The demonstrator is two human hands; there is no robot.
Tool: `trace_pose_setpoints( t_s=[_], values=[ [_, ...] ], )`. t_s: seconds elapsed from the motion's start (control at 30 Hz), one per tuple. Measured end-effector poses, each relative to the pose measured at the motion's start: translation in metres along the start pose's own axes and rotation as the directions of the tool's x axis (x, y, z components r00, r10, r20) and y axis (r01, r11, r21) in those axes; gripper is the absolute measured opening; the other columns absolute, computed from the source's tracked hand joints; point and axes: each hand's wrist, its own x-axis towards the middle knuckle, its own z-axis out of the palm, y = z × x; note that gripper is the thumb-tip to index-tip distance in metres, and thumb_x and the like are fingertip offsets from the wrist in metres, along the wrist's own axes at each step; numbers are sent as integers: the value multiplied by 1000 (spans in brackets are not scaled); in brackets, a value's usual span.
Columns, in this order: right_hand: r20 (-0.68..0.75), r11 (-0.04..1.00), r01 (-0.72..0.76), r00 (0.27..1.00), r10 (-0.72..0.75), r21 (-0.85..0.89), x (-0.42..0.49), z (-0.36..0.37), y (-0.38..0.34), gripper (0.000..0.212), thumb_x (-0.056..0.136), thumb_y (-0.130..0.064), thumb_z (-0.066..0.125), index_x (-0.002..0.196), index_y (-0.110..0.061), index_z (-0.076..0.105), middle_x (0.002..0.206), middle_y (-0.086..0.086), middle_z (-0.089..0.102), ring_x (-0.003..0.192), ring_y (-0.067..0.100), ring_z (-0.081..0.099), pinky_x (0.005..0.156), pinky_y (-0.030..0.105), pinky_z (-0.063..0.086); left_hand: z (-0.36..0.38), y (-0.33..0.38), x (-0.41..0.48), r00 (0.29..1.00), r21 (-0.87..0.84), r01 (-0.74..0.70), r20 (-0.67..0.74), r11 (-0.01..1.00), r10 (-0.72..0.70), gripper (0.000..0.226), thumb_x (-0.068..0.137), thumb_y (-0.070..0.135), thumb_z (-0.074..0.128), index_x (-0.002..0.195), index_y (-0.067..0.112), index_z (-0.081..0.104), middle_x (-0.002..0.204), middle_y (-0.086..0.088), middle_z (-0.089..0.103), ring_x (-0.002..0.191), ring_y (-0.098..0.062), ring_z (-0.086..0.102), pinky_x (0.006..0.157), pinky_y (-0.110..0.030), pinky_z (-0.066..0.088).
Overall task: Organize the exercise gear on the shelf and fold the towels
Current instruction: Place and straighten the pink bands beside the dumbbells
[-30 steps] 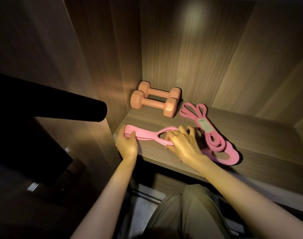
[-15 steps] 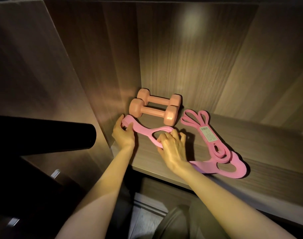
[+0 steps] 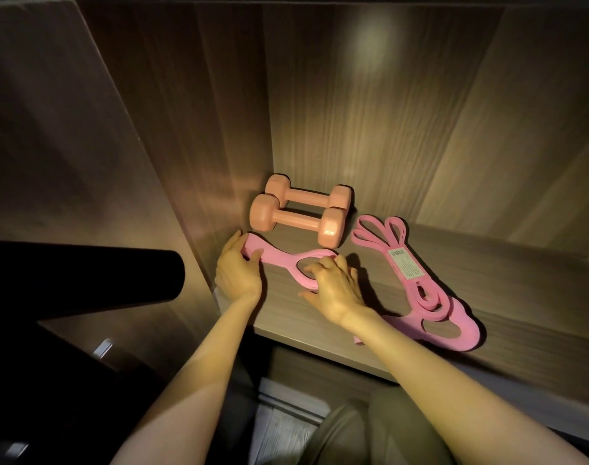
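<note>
Two peach dumbbells (image 3: 300, 209) lie side by side in the back left corner of the wooden shelf (image 3: 521, 297). In front of them lies a flat pink stretch band (image 3: 279, 258) with a loop opening. My left hand (image 3: 237, 271) grips its left end, thumb on top, against the side wall. My right hand (image 3: 335, 285) has its fingers curled over the near edge of the loop. The band's wide far end (image 3: 461, 337) lies to the right, near the shelf's front. A bundled pink resistance band (image 3: 405, 268) with a white label lies across it.
A black cylinder (image 3: 85, 280) juts in from the left at hand height, outside the cabinet's side wall (image 3: 192, 162). The shelf's front edge (image 3: 320, 344) runs under my forearms. My knee in olive cloth (image 3: 353, 431) is below.
Both hands slid the pink band's left part back and left, from the shelf's front edge towards the dumbbells and side wall. Dumbbells and bundled band stayed put.
</note>
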Motion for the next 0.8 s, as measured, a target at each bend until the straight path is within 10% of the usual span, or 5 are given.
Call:
trace_pose_setpoints(
  t_s=[0.33, 0.6, 0.7, 0.8],
  values=[
    [-140, 993, 100, 986, -90, 67, -42, -62, 22, 44, 92, -24, 60, 134, -20, 51, 133, -2, 51, 119, 20, 39, 101, 33, 33, -27, 21, -22, 982, -34, -178, 57, 983, 180, 53, 87, 20, 68, 137, 17, 51, 141, -2, 51, 128, -21, 47, 106, -32, 36],
    [-149, 998, -18, 988, 27, 59, -121, -95, 86, 35, 93, -31, 56, 128, -30, 52, 130, -9, 50, 111, 7, 43, 79, 18, 38, -18, 55, -98, 929, -198, -263, 214, 944, 303, 47, 86, 26, 69, 130, 20, 56, 119, 0, 65, 96, -10, 63, 87, -26, 50],
    [-115, 993, -114, 986, 117, 26, -147, -91, 113, 31, 92, -32, 57, 123, -32, 55, 122, -10, 54, 97, 1, 43, 64, 10, 33, -5, 62, -134, 808, -286, -329, 408, 900, 425, 45, 87, 27, 68, 129, 14, 58, 124, -2, 63, 110, -11, 59, 94, -23, 45],
    [-82, 982, -185, 980, 181, -41, -164, -83, 130, 30, 93, -30, 54, 123, -31, 57, 124, -7, 57, 109, 11, 51, 78, 26, 50, 5, 61, -162, 626, -279, -441, 586, 853, 515, 48, 89, 34, 64, 130, 11, 57, 125, -6, 62, 115, -20, 57, 99, -35, 44]
  ],
)
